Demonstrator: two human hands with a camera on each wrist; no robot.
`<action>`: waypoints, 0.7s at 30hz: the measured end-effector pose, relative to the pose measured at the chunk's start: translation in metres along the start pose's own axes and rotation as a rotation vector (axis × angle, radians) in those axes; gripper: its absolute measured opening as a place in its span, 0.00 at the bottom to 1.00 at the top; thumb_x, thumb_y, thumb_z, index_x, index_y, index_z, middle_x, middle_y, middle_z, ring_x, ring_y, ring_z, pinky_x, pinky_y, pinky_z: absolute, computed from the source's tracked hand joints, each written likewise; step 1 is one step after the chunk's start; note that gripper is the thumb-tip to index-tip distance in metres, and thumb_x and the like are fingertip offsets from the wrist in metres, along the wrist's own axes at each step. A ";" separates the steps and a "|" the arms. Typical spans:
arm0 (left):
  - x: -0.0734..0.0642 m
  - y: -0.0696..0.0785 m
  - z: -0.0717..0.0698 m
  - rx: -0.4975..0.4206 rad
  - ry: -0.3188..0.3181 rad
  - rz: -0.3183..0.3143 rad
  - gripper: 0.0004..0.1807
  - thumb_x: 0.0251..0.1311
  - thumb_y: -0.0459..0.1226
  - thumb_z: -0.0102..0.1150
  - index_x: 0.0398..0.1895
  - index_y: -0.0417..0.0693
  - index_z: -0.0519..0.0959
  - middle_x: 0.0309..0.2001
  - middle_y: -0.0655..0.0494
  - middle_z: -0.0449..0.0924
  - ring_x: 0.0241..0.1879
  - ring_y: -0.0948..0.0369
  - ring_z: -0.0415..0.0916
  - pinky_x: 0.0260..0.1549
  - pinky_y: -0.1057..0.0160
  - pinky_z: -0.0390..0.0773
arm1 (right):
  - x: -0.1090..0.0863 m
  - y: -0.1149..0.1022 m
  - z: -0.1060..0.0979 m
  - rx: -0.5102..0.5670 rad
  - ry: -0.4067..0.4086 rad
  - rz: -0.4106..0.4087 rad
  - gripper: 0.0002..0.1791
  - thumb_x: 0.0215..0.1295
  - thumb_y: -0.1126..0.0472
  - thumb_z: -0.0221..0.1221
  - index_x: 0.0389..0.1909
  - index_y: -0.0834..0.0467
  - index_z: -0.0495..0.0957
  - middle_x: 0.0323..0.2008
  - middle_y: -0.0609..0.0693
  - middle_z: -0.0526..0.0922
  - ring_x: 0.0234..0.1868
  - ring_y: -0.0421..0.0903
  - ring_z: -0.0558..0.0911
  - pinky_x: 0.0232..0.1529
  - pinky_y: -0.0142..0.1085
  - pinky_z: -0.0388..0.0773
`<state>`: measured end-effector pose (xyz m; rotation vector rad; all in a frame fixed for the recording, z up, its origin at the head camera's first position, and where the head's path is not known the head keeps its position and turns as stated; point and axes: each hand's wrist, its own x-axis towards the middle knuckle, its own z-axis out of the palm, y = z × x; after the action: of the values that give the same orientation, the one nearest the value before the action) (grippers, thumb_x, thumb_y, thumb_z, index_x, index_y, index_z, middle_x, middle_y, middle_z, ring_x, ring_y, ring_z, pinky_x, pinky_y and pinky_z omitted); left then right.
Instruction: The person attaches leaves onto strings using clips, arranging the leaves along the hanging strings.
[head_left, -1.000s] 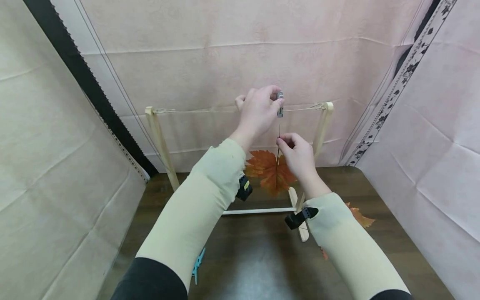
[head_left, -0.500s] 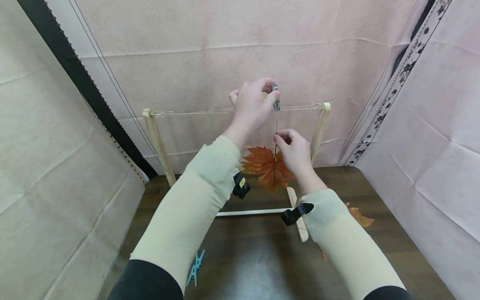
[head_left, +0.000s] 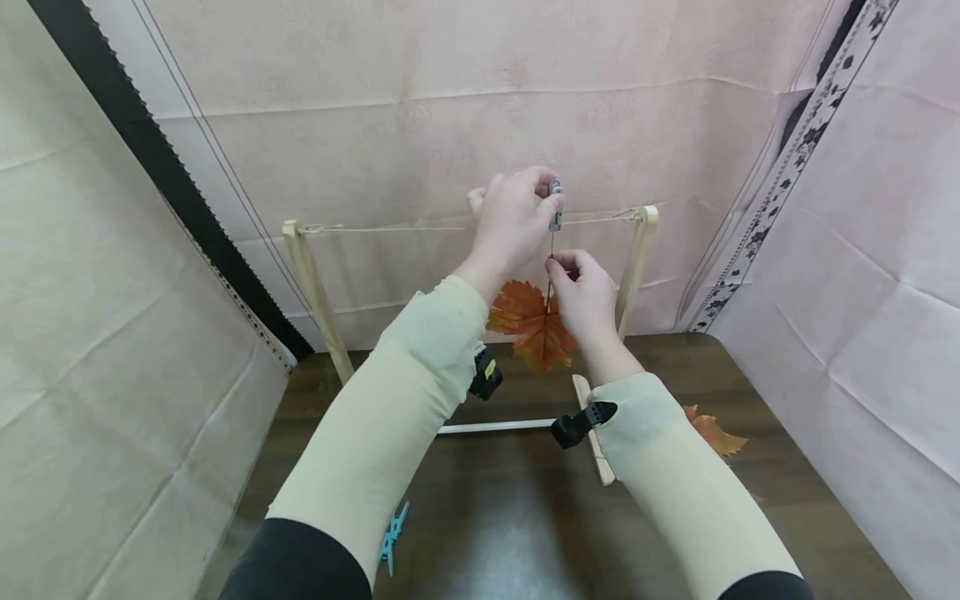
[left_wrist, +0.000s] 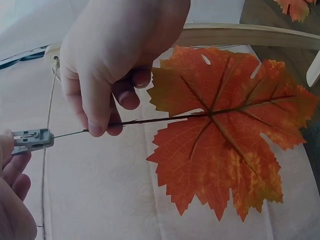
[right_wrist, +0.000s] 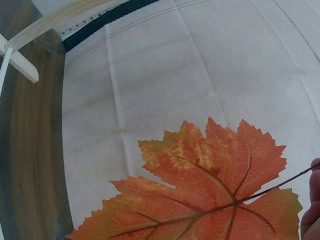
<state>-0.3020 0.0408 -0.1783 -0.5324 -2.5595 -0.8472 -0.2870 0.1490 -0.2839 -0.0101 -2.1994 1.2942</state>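
Note:
My left hand [head_left: 516, 221] pinches a grey clothespin [left_wrist: 32, 140] at the thin string [head_left: 397, 228], which passes by its nose end in the left wrist view. Below it, my right hand [head_left: 588, 292] pinches the dark stem [left_wrist: 160, 119] of an orange artificial maple-like leaf [left_wrist: 235, 130] between thumb and forefinger. Bare wire sticks out past those fingers, its tip right at the clothespin's nose. The leaf hangs down over the far table edge, blade spread flat. In the right wrist view the leaf [right_wrist: 200, 195] fills the lower part, with only some fingertips showing at the right edge.
The string is tied between two wooden posts, left [head_left: 318, 300] and right [head_left: 637, 271]. A white rod [head_left: 495, 427] joins their feet low down. On the table [head_left: 510, 517] lie a blue clothespin [head_left: 393, 533] and another orange leaf [head_left: 716, 433]. Cloth walls surround it.
My right hand has risen a little with the leaf, while my left hand has come down slightly with the clothespin. The gap between stem tip and clothespin has closed.

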 end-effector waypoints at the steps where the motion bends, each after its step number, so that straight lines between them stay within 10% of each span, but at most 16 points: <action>1: 0.000 0.000 0.000 0.001 -0.001 0.002 0.13 0.57 0.50 0.48 0.44 0.63 0.73 0.35 0.74 0.75 0.42 0.67 0.62 0.47 0.58 0.46 | 0.000 0.000 0.000 0.004 0.000 0.004 0.13 0.58 0.48 0.53 0.36 0.53 0.77 0.30 0.45 0.77 0.31 0.39 0.71 0.31 0.32 0.68; 21: -0.003 -0.001 0.008 0.058 -0.020 0.001 0.16 0.57 0.52 0.47 0.47 0.64 0.72 0.38 0.74 0.74 0.44 0.67 0.62 0.46 0.58 0.47 | 0.000 -0.004 -0.004 0.042 -0.008 0.020 0.12 0.57 0.49 0.54 0.36 0.52 0.77 0.30 0.45 0.78 0.30 0.38 0.72 0.31 0.31 0.68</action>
<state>-0.3018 0.0444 -0.1855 -0.5272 -2.5932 -0.7687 -0.2841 0.1501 -0.2790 -0.0109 -2.1841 1.3534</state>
